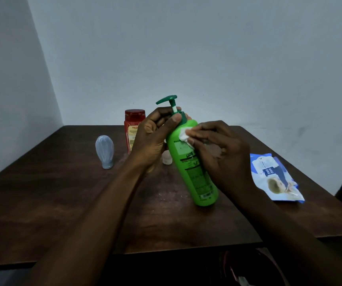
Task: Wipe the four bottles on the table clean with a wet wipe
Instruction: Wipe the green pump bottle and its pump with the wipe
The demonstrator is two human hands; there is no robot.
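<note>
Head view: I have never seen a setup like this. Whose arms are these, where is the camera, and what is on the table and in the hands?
There is no machine here. The camera sits on a person's head and looks forward and down, so both arms are that person's own. The left grip, a bare hand, holds the tilted green plastic pump bottle by its neck. The right grip pinches a white wet wipe and presses it on the bottle's upper side. On the dark brown wooden table stand a red plastic bottle with a red cap and a pale blue bulb-shaped bottle, narrow end down. A small white item behind the green bottle is mostly hidden. A blue and white pack of wipes lies at the right.
</note>
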